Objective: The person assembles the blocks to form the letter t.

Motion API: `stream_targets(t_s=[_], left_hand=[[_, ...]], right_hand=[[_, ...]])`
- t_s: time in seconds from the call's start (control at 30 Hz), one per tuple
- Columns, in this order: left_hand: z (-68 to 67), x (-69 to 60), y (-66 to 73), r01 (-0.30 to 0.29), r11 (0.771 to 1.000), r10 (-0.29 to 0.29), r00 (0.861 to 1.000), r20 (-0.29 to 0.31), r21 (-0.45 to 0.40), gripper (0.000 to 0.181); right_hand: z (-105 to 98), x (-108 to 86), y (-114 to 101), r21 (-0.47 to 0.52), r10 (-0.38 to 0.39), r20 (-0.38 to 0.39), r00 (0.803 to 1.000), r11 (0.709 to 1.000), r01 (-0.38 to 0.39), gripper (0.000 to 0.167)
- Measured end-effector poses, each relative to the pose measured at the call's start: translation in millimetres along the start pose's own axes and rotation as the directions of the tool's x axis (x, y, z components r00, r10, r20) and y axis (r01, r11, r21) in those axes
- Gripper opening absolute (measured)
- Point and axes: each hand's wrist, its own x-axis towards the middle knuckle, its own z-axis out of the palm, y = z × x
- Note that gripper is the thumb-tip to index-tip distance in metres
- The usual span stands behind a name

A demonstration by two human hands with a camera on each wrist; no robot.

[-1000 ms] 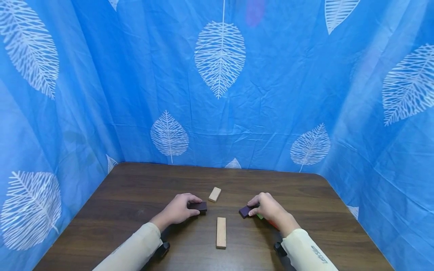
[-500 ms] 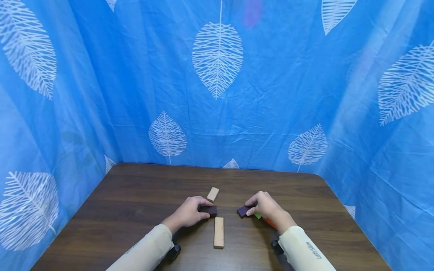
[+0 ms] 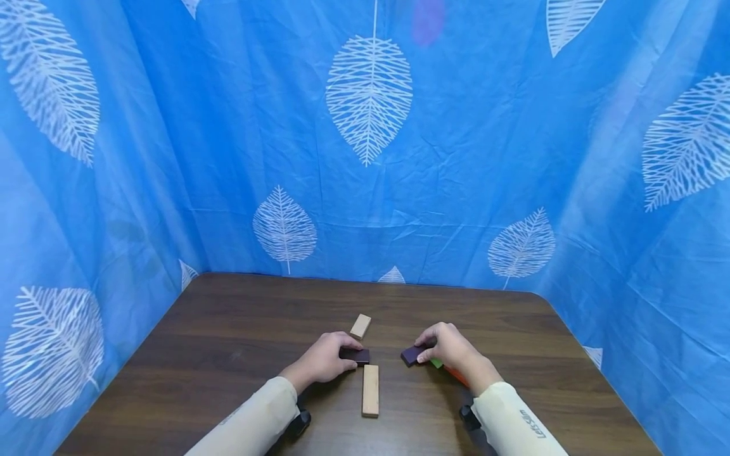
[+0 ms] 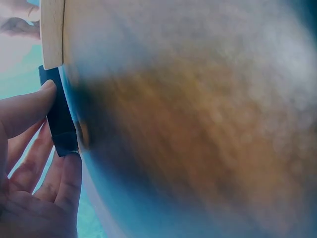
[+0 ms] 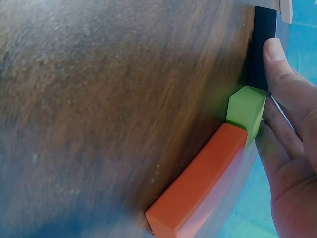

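In the head view the left hand (image 3: 323,360) pinches a dark block (image 3: 360,356) between thumb and fingers, just above the far end of a plain wooden block (image 3: 370,391). The left wrist view shows that dark block (image 4: 60,111) by the end of the wooden block (image 4: 52,34). To the right, the right hand (image 3: 455,353) grips a dark purple block (image 3: 410,356), thumb on its near side. Behind it in the right wrist view, a green block (image 5: 244,110) lies against an orange block (image 5: 198,178); the hand partly covers both in the head view.
A shorter wooden block (image 3: 360,326) lies farther back, beyond the left hand's fingers. The brown wooden table (image 3: 274,304) ends at a blue curtain (image 3: 445,190) with white leaf prints, which stands behind it and along both sides.
The left hand has moved right with its dark block, from left of the wooden blocks to the space between them. The right hand and its block look almost unmoved.
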Motion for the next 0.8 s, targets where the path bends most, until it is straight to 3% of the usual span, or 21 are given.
stream_targets(t_s=[0.57,0.8], left_hand=[[2.0,4.3,5.5,-0.032,0.999,0.031,0.999,0.029,0.021,0.027],[1.7,2.1,11.1,0.032,0.999,-0.032,0.999,0.034,-0.006,0.032]], right_hand=[[-0.7,0.8,0.4,-0.018,0.009,0.014,1.0,1.0,-0.008,0.021],[-1.2,2.7,0.9,-0.028,0.003,0.009,1.0,1.0,-0.003,0.021]])
